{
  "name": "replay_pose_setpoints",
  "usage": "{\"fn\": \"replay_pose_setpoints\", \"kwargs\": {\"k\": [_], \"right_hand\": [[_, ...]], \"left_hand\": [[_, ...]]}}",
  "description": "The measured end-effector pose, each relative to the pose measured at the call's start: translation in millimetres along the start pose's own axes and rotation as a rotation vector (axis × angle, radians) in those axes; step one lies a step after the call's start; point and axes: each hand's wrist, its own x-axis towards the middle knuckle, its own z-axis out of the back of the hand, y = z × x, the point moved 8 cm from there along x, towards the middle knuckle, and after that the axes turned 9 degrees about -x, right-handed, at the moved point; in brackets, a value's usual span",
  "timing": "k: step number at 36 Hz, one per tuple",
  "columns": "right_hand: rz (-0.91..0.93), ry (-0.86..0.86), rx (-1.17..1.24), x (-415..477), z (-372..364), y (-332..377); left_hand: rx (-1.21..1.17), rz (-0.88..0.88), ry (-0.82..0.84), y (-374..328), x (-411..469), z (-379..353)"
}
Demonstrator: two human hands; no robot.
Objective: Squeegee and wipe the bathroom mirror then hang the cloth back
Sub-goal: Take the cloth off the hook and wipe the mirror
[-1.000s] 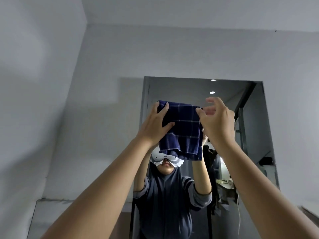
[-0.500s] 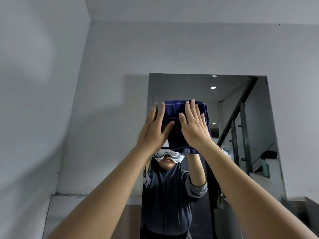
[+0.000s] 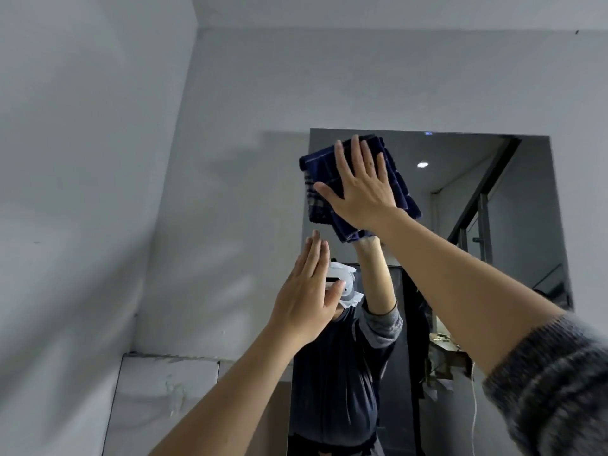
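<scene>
A tall frameless mirror (image 3: 513,205) hangs on the grey wall ahead. A folded dark blue checked cloth (image 3: 320,179) is pressed flat against its upper left corner, overlapping the left edge. My right hand (image 3: 360,185) lies on the cloth with fingers spread, palm holding it to the glass. My left hand (image 3: 307,294) hovers lower, off the cloth, fingers straight and together, holding nothing. No squeegee is in view.
A grey side wall (image 3: 82,192) meets the mirror wall at a corner on the left. A pale ledge (image 3: 164,390) runs below left of the mirror. The mirror reflects a person, a stair railing (image 3: 483,205) and a ceiling light.
My left hand has let go of the cloth and dropped lower. My right hand has slid the cloth up and left to the mirror's top corner.
</scene>
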Motion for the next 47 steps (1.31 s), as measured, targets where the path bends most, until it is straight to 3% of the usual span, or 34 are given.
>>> {"fn": "replay_pose_setpoints", "kwargs": {"k": [4,8,19,25,30,35,41,47], "right_hand": [[0.195,-0.008,-0.105,5,3,-2],[0.171,-0.018,-0.129,3,10,-43],[-0.528,-0.053,0.033,-59,12,-237],[-0.866,-0.179,0.15,-94,2,-227],[-0.93,-0.182,0.184,-89,-7,-173],[-0.771,-0.154,0.176,-42,-2,-115],[-0.165,-0.056,0.028,17,1,-19],[0.298,-0.061,-0.154,-13,-8,30]], "left_hand": [[0.01,0.015,0.012,1,-3,-3],[0.043,0.02,0.0,1,-2,-7],[0.085,0.077,-0.045,11,-2,-24],[0.053,0.091,-0.052,11,-4,-23],[0.031,0.065,-0.031,-4,-20,-18],[0.032,0.061,-0.023,-8,-38,-23],[0.007,0.07,-0.022,-9,-43,-24],[0.018,0.093,-0.031,-7,-49,-25]]}}
